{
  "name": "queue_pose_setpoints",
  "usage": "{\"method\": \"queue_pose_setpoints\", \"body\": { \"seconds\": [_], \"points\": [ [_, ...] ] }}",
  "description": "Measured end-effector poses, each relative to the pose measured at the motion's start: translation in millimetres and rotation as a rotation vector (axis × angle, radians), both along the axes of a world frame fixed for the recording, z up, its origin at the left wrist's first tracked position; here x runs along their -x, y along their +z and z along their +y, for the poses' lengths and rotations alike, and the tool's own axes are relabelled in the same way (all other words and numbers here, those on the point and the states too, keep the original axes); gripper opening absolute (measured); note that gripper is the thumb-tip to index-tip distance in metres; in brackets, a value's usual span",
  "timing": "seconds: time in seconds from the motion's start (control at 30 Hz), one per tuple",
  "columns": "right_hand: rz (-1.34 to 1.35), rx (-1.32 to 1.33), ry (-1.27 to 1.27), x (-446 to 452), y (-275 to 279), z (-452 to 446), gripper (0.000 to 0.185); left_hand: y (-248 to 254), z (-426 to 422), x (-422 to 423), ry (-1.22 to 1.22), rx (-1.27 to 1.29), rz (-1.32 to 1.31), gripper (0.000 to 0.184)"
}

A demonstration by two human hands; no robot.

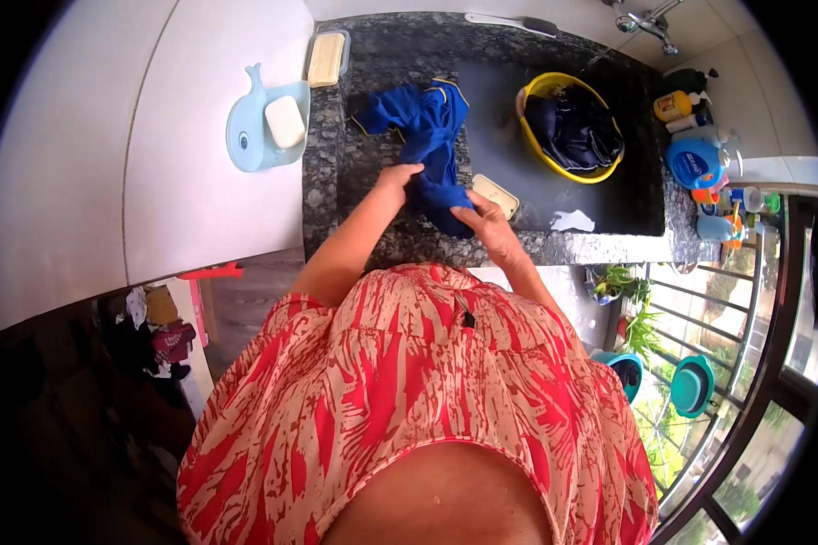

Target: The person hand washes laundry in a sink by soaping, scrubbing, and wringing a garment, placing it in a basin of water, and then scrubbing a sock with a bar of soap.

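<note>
A wet-looking blue garment point(432, 136) with yellow trim lies bunched over the granite washing slab, its near end at the front edge. My left hand point(398, 182) is closed on the left side of the cloth. On the right, my right hand point(489, 223) pinches a fold of its lower end between thumb and fingers. Just beyond my right hand a cream bar, apparently soap point(496, 195), rests at the sink's left side. A small white scrap point(573, 221) lies to its right.
Dark clothing fills a yellow basin point(525, 136) in the sink point(509, 91), below a tap point(650, 27). A brush point(513, 24) lies at the back. Bottles point(695, 163) line the right edge. Left are a blue whale-shaped soap dish point(245, 113) and another soap bar point(327, 59).
</note>
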State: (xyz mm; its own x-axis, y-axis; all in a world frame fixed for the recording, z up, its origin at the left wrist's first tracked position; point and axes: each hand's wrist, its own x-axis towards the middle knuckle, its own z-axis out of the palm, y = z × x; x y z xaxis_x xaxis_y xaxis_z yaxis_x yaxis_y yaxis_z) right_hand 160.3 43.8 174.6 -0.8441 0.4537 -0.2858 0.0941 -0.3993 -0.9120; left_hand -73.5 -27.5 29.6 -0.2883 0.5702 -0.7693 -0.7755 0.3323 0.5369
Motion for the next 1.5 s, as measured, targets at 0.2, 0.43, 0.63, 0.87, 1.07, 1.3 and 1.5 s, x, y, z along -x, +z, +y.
{"method": "queue_pose_setpoints", "body": {
  "seconds": [0.2, 0.43, 0.63, 0.87, 1.07, 1.3, 1.5],
  "points": [
    [-0.295, -0.310, -0.313, -33, -10, 12, 0.027, 65, -17, -1, 0.166, -0.103, 0.321, 0.021],
    [-0.479, -0.284, -0.479, -57, -36, 19, 0.033, 152, -47, -6, 0.235, -0.127, 0.772, 0.016],
    [-0.492, -0.889, -0.264, -52, -25, 23, 0.045, 154, -28, -34, 0.333, -0.507, 0.528, 0.019],
    [0.208, -0.469, -0.265, 44, -19, 13, 0.033, 254, 10, -122, -0.367, -0.685, 1.181, 0.017],
    [-0.068, -1.000, 0.245, 62, 60, 65, 0.032, 304, 7, -147, -0.557, -0.975, 0.999, 0.013],
    [-0.326, -1.525, 0.346, 71, 138, 89, 0.035, 300, -8, -119, -0.233, -0.534, 1.361, 0.079],
    [-0.039, -1.528, -0.333, 33, 136, 57, 0.041, 249, -5, -86, -0.295, -0.301, 1.891, 0.056]
  ]
}}
